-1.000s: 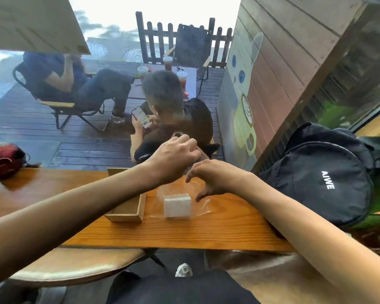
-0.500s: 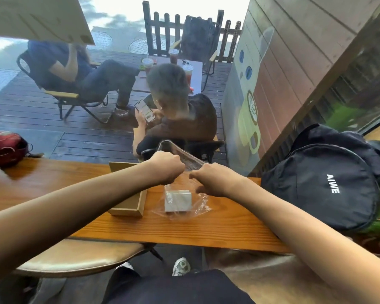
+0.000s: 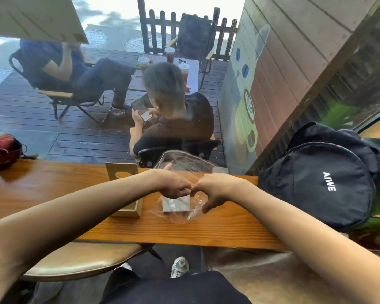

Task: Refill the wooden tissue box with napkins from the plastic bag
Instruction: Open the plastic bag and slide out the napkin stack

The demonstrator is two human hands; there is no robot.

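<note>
Hands, left and right, apparently pinch plastic bag over napkins.

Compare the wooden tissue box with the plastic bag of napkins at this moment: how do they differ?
The wooden tissue box is rigid, opaque and untouched; the plastic bag is clear, crumpled and gripped by the left hand and right hand. No napkins show in the box, while the bag holds a white napkin stack. Both rest side by side on the wooden counter.
</note>
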